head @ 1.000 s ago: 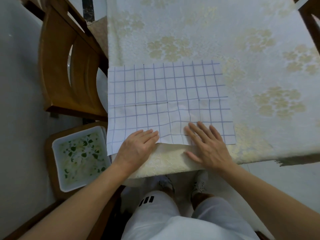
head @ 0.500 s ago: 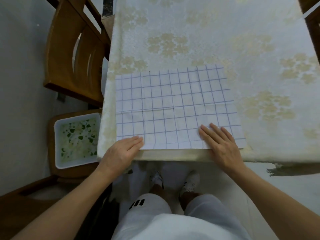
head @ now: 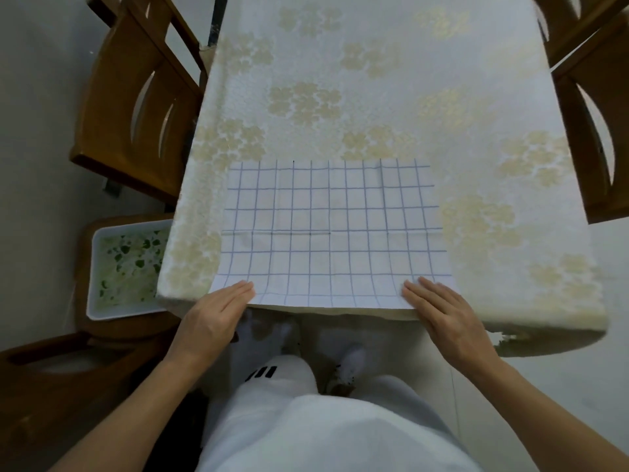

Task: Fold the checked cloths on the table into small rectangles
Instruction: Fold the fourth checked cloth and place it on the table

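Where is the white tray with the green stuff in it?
The white tray is low on the left of the head view, on a wooden stool beside the table, near the left hand.

I found the light soft, even and rather dim, with a cool cast and no glare. Shadows were faint, deepest under the table (head: pixel 510 301) edge. Wide-angle distortion bowed the chairs (head: pixel 136 107) outward at the edges. Focus held centrally; the near trousers (head: pixel 306 420) looked soft.
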Demonstrator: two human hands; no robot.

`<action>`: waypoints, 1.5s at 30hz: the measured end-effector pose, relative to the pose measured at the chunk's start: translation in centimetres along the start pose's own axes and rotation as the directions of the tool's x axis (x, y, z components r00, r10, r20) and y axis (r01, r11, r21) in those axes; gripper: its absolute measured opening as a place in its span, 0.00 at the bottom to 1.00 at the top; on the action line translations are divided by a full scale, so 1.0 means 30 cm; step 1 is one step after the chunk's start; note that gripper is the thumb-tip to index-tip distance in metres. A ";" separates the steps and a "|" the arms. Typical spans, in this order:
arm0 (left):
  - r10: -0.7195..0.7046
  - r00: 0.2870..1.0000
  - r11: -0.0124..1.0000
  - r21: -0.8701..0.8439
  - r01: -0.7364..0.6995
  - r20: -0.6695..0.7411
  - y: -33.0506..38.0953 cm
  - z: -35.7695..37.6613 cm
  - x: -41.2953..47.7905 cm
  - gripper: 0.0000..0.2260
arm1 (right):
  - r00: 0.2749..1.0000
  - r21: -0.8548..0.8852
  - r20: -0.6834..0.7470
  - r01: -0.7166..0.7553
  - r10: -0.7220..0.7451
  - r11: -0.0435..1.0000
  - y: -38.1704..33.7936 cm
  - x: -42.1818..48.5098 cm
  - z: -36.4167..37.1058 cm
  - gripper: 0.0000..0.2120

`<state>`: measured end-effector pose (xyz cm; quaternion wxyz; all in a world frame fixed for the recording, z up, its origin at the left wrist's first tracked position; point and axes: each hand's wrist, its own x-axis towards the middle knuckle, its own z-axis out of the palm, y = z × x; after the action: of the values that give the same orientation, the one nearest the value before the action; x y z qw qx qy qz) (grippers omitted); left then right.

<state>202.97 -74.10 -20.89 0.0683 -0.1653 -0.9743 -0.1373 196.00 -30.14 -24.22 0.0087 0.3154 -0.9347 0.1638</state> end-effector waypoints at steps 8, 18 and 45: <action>-0.081 0.994 0.987 0.131 0.090 -0.071 -0.023 -0.041 0.174 0.15 | 0.992 -0.101 -0.122 0.021 -0.034 0.995 0.042 0.214 -0.088 0.21; -0.109 0.994 0.984 0.146 0.105 0.019 -0.258 -0.045 0.619 0.20 | 0.993 -0.165 -0.105 -0.072 0.055 0.984 0.243 0.628 -0.156 0.20; -0.243 0.924 0.969 0.128 0.213 0.295 -0.243 0.226 0.832 0.28 | 0.921 -0.169 0.149 -0.335 0.360 0.927 0.100 0.899 0.124 0.32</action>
<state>176.51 -71.17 -24.70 -0.0936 -0.0668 -0.9908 -0.0710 172.96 -44.88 -25.41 -0.0818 0.1562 -0.9820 0.0678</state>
